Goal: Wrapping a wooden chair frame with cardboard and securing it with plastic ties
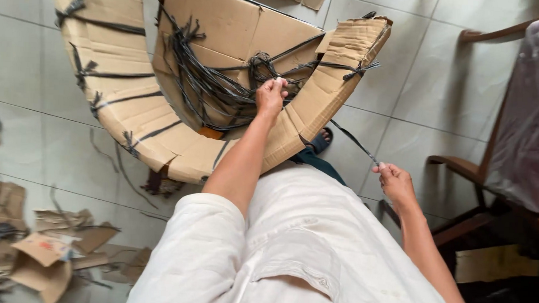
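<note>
Two bare hands worked from a seated person's lap, seen from above, with a white shirt filling the lower middle of the view. The right hand, nearest, sat low at the right with its grip pressed together, pinching the end of a dark strip that ran taut up and left to the cardboard. The left hand reached farther forward, its grip closed on a tangle of dark strips at the centre of the work. That work, a large curved cardboard piece, arched in a horseshoe shape ahead of the knees, its band bound at intervals by knotted dark ties. A flatter cardboard panel stood inside the curve, behind the tangle. Below the arch, a sandalled foot showed on the pale tiled floor. Cardboard scraps and loose strip ends lay scattered on the floor at the left. At the right stood a wooden chair with a dark plastic-wrapped cover over its back.
</note>
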